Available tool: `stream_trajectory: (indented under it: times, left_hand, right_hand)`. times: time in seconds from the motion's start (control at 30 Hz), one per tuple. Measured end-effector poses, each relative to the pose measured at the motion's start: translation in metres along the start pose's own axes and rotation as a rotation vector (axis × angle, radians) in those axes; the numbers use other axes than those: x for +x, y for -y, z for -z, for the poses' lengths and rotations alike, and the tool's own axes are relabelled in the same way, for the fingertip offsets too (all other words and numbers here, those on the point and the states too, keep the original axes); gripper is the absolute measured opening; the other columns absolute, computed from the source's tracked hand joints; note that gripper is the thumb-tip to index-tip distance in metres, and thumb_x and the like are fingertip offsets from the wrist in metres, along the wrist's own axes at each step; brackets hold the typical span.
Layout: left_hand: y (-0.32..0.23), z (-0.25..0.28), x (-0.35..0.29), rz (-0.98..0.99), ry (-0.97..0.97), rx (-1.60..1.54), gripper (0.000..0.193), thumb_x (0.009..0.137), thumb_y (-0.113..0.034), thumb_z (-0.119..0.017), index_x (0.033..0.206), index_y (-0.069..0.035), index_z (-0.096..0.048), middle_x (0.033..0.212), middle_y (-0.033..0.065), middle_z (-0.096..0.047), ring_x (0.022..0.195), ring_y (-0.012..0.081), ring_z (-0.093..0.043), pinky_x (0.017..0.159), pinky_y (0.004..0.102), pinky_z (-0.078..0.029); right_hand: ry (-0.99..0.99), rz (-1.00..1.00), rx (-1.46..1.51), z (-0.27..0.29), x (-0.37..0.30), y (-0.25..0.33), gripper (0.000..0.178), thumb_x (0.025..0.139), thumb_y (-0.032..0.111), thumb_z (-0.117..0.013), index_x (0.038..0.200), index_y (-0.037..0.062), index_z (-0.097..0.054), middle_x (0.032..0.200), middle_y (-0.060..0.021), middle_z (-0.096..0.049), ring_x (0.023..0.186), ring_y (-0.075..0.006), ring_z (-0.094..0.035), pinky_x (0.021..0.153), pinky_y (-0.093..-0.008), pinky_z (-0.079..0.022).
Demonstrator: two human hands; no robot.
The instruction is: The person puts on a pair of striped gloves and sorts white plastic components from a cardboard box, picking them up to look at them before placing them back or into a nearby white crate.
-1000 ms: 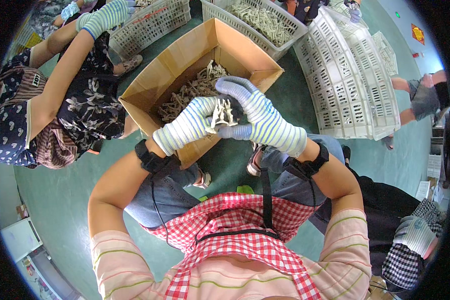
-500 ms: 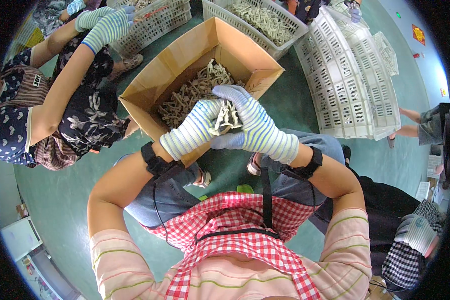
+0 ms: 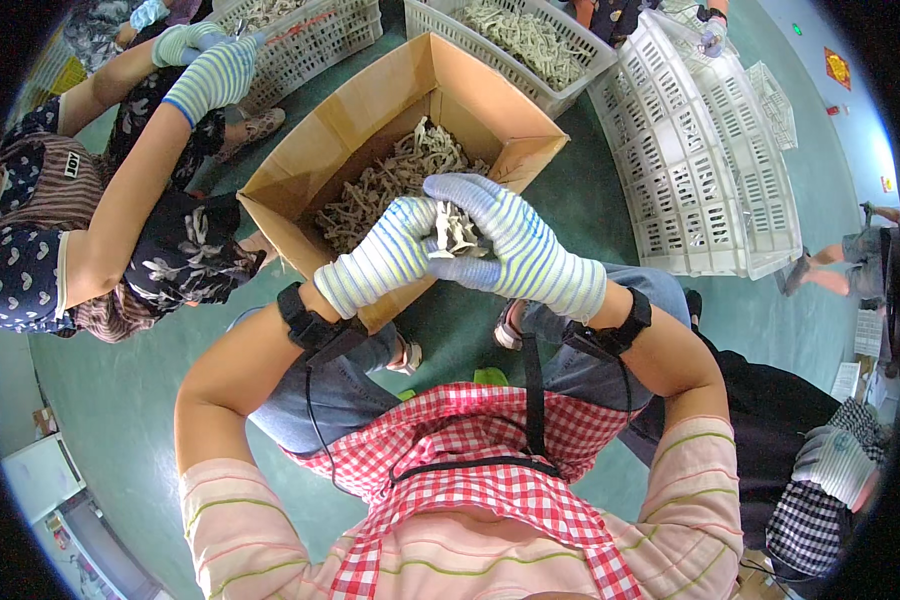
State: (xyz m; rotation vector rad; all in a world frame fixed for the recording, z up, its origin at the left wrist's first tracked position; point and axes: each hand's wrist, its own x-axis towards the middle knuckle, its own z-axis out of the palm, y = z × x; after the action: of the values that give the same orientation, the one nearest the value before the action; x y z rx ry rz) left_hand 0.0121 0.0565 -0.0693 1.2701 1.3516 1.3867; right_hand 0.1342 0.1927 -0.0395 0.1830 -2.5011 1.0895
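My left hand [image 3: 388, 250] and my right hand [image 3: 515, 240], both in striped knit gloves, meet over the near side of a cardboard box [image 3: 300, 160]. Between them they cup a small whitish piece with several thin limbs, like a figurine [image 3: 456, 232]. The fingers of both hands are curled round it, and its exact kind is hard to make out. Inside the box lies a heap of similar greyish-white pieces [image 3: 400, 175].
A white crate [image 3: 560, 100] of pale pieces stands beyond the box. Tall white perforated crates [image 3: 670, 160] are at the right. At the left, a co-worker's gloved hand [image 3: 210, 85] is near another white crate [image 3: 315, 50]. Another person [image 3: 855, 265] is at the far right.
The whitish piece has turned and shows a narrower outline between my hands. My fingers have shifted slightly. The co-worker's hands at left have drawn back a little, and the person at far right has moved.
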Motion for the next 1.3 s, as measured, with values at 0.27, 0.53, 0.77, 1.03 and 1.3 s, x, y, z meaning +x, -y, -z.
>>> stream_trajectory:
  times: [0.27,0.53,0.77,1.03,1.3]
  left_hand:
    - [0.015,0.009,0.004,0.063,0.038,0.043,0.024,0.077,-0.003,-0.072,0.1,-0.009,-0.067,0.095,-0.0013,-0.068,0.088,0.0083,-0.061,0.081,0.0261,-0.05]
    - [0.028,0.006,-0.004,0.081,0.001,0.052,0.024,0.081,-0.002,-0.067,0.104,-0.01,-0.066,0.098,-0.0016,-0.067,0.09,0.0087,-0.061,0.081,0.0264,-0.051]
    - [0.014,0.001,0.001,0.172,-0.085,-0.039,0.031,0.072,-0.002,-0.076,0.101,-0.007,-0.068,0.093,0.0004,-0.069,0.086,0.01,-0.062,0.077,0.0274,-0.052]
    - [0.017,0.002,0.001,0.172,-0.083,0.01,0.03,0.076,0.004,-0.066,0.106,-0.004,-0.066,0.096,0.003,-0.069,0.089,0.0118,-0.062,0.078,0.0292,-0.051]
    - [0.023,0.005,0.0,0.263,-0.082,0.013,0.029,0.077,0.001,-0.068,0.106,-0.004,-0.065,0.097,0.0032,-0.068,0.091,0.0107,-0.06,0.078,0.0289,-0.051]
  right_hand:
    - [0.079,-0.012,0.027,0.005,0.002,-0.003,0.065,0.075,0.032,-0.076,0.128,0.005,-0.048,0.123,-0.0178,-0.053,0.115,-0.0352,-0.052,0.098,-0.0403,-0.042]
    - [0.067,0.026,0.052,0.001,0.001,-0.006,0.067,0.076,0.04,-0.071,0.125,0.002,-0.047,0.119,-0.0227,-0.055,0.111,-0.0398,-0.053,0.096,-0.0431,-0.043]
    - [0.136,-0.015,0.061,0.002,-0.001,-0.009,0.072,0.081,0.044,-0.065,0.133,0.0006,-0.04,0.132,-0.0248,-0.047,0.121,-0.0404,-0.046,0.104,-0.0423,-0.037]
    - [0.13,-0.02,0.057,0.001,-0.002,-0.012,0.067,0.082,0.039,-0.066,0.131,0.0011,-0.041,0.131,-0.0246,-0.047,0.121,-0.0398,-0.047,0.102,-0.042,-0.039]
    - [0.14,-0.022,0.05,-0.001,-0.004,-0.015,0.066,0.084,0.04,-0.064,0.131,0.0006,-0.041,0.129,-0.0245,-0.049,0.118,-0.0401,-0.049,0.1,-0.0421,-0.041]
